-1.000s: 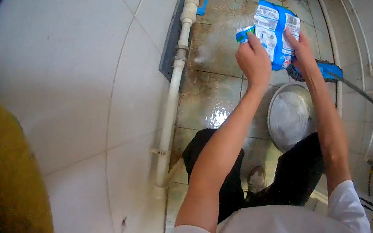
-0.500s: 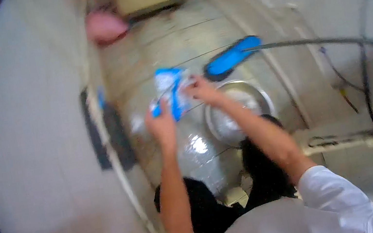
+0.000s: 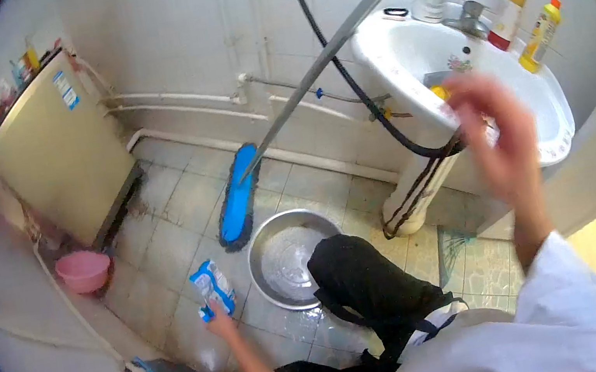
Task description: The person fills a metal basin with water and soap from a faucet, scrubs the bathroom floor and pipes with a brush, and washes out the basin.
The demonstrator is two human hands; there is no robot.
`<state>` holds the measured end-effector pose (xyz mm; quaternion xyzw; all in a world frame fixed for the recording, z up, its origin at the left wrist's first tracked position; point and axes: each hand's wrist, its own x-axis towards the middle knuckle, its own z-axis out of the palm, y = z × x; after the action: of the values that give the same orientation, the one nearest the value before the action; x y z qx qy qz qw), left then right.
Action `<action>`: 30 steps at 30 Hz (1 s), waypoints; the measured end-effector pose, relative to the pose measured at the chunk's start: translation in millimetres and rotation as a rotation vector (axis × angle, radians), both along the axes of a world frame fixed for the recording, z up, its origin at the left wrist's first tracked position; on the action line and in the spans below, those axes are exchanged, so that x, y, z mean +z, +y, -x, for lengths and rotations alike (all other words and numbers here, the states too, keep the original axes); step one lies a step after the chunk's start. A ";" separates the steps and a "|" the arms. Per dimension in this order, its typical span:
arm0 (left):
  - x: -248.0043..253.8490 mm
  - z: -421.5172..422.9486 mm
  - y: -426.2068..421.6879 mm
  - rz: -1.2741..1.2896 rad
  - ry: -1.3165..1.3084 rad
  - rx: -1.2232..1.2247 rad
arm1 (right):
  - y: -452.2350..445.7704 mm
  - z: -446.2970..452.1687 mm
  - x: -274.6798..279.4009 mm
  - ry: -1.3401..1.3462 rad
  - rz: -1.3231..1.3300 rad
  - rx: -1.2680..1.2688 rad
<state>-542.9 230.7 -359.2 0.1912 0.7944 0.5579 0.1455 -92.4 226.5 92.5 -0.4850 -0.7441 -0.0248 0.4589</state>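
My left hand [image 3: 220, 322] is closed on the lower edge of a blue-and-white plastic packet [image 3: 212, 283], held above the tiled floor left of a metal basin. Raised in front of the washbasin [image 3: 541, 110], my right hand [image 3: 497, 125] is blurred, with thumb and fingers apart and nothing visible in it. A small yellow item [image 3: 441, 92] shows in the sink bowl beside its fingertips. The metal basin [image 3: 258, 267] sits on the floor by my knee, with whitish, shiny contents that I cannot make out clearly.
A blue flat mop head [image 3: 237, 200] lies behind the basin, its grey pole [image 3: 337, 41] slanting up across the view. A pink tub [image 3: 84, 271] stands by the beige washing machine [image 3: 64, 154]. Pump and squeeze bottles line the sink's back edge. A black hose [image 3: 350, 75] hangs before the sink.
My view has swung right toward the sink. My right hand has left the packet and risen to the washbasin. The packet stays in my left hand.
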 end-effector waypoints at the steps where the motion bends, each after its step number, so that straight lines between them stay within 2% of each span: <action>1: 15.1 -6.9 -3.3 -0.079 0.044 -0.068 | 25.2 -25.0 16.8 -0.049 -0.144 -0.096; 2: 17.9 -11.9 -11.9 -0.167 0.085 -0.131 | 37.4 -56.7 25.2 -0.190 0.001 -0.223; 5: 10.2 -7.3 -13.5 0.001 0.172 -0.176 | 88.5 -105.0 27.6 -0.503 0.599 -0.382; 7: -44.2 20.6 -1.8 0.187 0.263 -0.143 | 101.4 -115.7 24.9 -0.211 1.106 -0.342; 8: -41.1 16.4 6.9 0.193 0.262 -0.140 | 97.8 -121.3 25.8 -0.099 1.105 -0.335; 9: -36.3 13.0 8.5 0.181 0.276 -0.124 | 109.0 -112.7 37.2 -0.191 1.239 -0.327; 12: -30.5 6.4 16.5 0.171 0.259 -0.165 | 96.3 -99.4 35.1 -0.002 1.123 -0.348; 15: -26.3 0.6 24.3 0.123 0.225 -0.178 | 103.6 -131.2 42.0 -0.076 1.081 -0.511; 17: -13.4 -4.8 23.2 0.007 0.336 -0.143 | 109.3 -179.9 32.3 -0.305 0.902 -0.664; 19: -11.5 -6.1 19.8 -0.028 0.335 -0.097 | 98.1 -185.9 34.2 -0.534 0.935 -0.732; 20: -7.9 -8.9 20.7 -0.042 0.339 -0.043 | 95.9 -187.8 36.0 -0.550 0.942 -0.715; 22: 1.3 -10.6 13.3 0.069 0.130 -0.121 | 97.8 -200.3 32.5 -0.563 0.941 -0.725; 24: -0.8 -10.1 13.1 0.219 0.214 -0.111 | 104.1 -226.5 35.4 -0.838 0.802 -0.564; 26: -39.2 15.2 14.8 0.173 0.207 -0.131 | 93.6 -194.2 47.0 -0.489 1.071 -0.654; 27: -50.2 21.7 20.6 0.154 0.207 -0.130 | 92.4 -191.3 42.4 -0.312 1.186 -0.618; 28: -40.2 13.5 27.3 0.154 0.205 -0.133 | 83.2 -166.9 42.5 -0.288 1.281 -0.637; 29: -16.7 2.3 27.6 0.332 0.193 -0.114 | 77.8 -155.5 38.0 -0.320 1.411 -0.583; 30: -5.5 2.0 15.3 0.522 0.184 -0.086 | 78.6 -157.7 26.2 -0.268 1.432 -0.587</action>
<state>-544.8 245.9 -364.7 0.2304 0.9122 0.3082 0.1407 65.3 305.1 118.6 -0.8323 -0.4695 0.2824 -0.0843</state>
